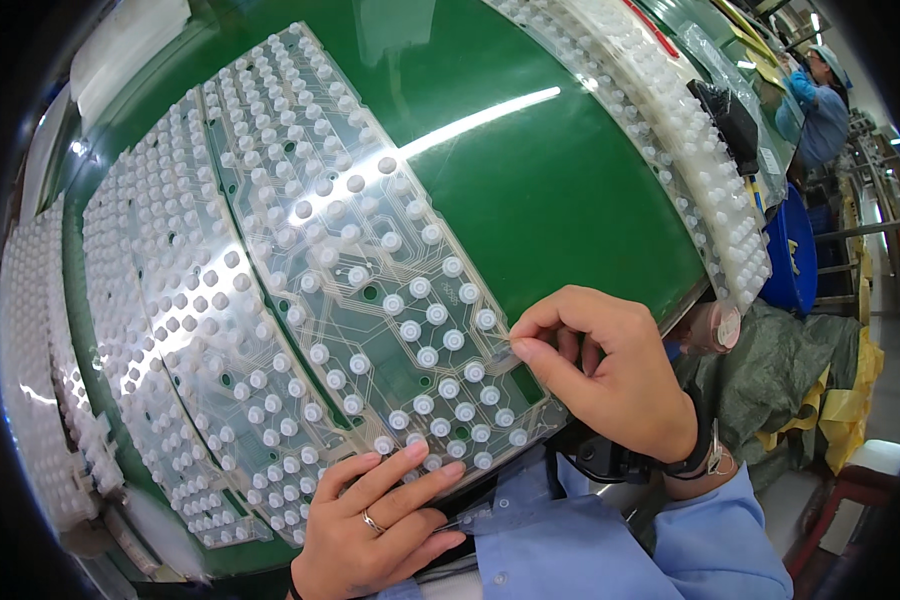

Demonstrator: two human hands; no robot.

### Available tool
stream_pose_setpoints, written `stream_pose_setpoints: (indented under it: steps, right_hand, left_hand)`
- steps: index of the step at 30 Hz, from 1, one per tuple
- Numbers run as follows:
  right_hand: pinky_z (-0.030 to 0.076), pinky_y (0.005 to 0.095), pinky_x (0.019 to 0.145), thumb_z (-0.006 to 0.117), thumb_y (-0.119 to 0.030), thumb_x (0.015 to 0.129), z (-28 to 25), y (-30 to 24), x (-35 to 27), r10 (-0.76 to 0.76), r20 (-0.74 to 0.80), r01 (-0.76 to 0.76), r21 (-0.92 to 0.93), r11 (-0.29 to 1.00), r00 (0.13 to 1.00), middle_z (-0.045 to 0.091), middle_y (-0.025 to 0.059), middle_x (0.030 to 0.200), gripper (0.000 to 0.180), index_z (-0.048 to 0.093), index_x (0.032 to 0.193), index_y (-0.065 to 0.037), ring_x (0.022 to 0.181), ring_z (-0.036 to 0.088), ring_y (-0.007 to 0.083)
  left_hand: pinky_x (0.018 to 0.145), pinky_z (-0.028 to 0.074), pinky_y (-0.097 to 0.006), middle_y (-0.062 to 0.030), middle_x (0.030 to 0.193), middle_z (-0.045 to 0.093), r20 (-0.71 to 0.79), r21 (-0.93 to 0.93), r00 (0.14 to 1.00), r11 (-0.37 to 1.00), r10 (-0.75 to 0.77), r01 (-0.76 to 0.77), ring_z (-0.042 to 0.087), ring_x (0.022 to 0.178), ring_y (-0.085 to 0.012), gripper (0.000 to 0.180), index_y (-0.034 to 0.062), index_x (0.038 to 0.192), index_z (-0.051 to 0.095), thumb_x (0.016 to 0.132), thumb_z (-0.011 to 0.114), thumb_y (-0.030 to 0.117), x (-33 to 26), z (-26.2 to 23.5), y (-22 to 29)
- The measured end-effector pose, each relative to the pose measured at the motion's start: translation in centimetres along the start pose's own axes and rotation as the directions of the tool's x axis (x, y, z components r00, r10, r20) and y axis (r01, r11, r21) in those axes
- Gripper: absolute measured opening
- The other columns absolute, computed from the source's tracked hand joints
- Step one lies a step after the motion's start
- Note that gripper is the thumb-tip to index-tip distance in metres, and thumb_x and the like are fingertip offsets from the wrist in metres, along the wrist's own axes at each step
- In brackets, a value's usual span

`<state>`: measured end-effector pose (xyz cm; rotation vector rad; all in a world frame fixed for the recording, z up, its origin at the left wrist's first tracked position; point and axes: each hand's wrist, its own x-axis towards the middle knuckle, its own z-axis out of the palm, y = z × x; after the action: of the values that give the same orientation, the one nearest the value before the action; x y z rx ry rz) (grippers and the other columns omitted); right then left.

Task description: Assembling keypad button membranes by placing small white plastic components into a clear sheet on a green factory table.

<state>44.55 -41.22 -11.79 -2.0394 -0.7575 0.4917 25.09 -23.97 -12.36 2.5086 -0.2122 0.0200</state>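
Note:
A clear keyboard membrane sheet (pixel 360 340) with rows of white rubber domes and fine printed traces lies on the green work surface. At its right edge my right hand (pixel 610 370) is closed in a pinch, thumb and forefinger meeting beside a small silvery patch. What sits between those fingertips is too small to make out. My left hand (pixel 370 525) is open along the sheet's near edge, its fingers stretched out with the tips on or beside the lowest domes. A thin, pale thing (pixel 462 521) shows by the left fingers; its kind is unclear.
More domed membrane sheets (pixel 160 330) lie alongside to the left. Stacked domed sheets (pixel 710 200) curve along the far right. Beyond them are a blue bin (pixel 792 250), a pink roll (pixel 715 328) and dark green plastic sheeting (pixel 760 380). A co-worker (pixel 820 105) is at the upper right.

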Motion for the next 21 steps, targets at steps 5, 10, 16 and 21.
stream_pose_setpoints:
  steps: [5, 10, 16, 21]
  right_hand:
    - [0.042, 0.0254, 0.049, 0.067, -0.004, 0.081, -0.21, -0.35, 0.29, 0.091, 0.028, -0.091, 0.011, 0.996, 0.995, 0.064, 0.0054, 0.075, 0.004, 0.066, 0.085, -0.003, 0.052, 0.055, 0.0122]
    - [0.041, 0.0251, 0.049, 0.067, -0.004, 0.081, -0.18, -0.37, 0.28, 0.092, 0.031, -0.093, 0.034, 0.995, 0.995, 0.063, 0.0055, 0.073, 0.004, 0.066, 0.085, -0.003, 0.052, 0.055, 0.0113]
    - [0.035, 0.019, 0.05, 0.068, 0.0, 0.082, -0.3, -0.24, 0.16, 0.09, 0.044, -0.092, 0.051, 0.994, 0.995, 0.062, 0.0006, 0.075, 0.007, 0.067, 0.089, 0.0, 0.056, 0.048, 0.0024]
    - [0.04, 0.0253, 0.048, 0.067, -0.004, 0.081, -0.26, -0.33, 0.3, 0.09, 0.025, -0.09, 0.01, 0.996, 0.996, 0.062, 0.005, 0.072, 0.005, 0.066, 0.085, -0.003, 0.051, 0.053, 0.0112]
  left_hand:
    - [0.098, 0.037, -0.041, 0.003, 0.116, 0.068, 0.008, -0.008, 1.0, 1.0, 0.002, -0.002, 0.055, 0.121, -0.0248, 0.022, 0.0178, 0.071, 0.064, 0.073, 0.077, 0.036, 0.02, 0.01, -0.07]
    - [0.098, 0.036, -0.04, 0.0032, 0.117, 0.068, 0.009, 0.006, 1.0, 1.0, 0.011, -0.011, 0.055, 0.12, -0.0247, 0.022, 0.018, 0.071, 0.064, 0.074, 0.076, 0.036, -0.02, -0.16, -0.08]
    - [0.098, 0.036, -0.041, 0.003, 0.117, 0.068, 0.013, -0.002, 1.0, 1.0, 0.008, -0.008, 0.055, 0.121, -0.0247, 0.022, 0.0178, 0.071, 0.063, 0.075, 0.076, 0.036, 0.02, -0.18, -0.01]
    - [0.098, 0.037, -0.04, 0.0026, 0.117, 0.068, 0.018, -0.006, 1.0, 1.0, 0.008, -0.008, 0.055, 0.121, -0.025, 0.022, 0.0175, 0.071, 0.064, 0.074, 0.076, 0.036, 0.11, -0.2, -0.07]
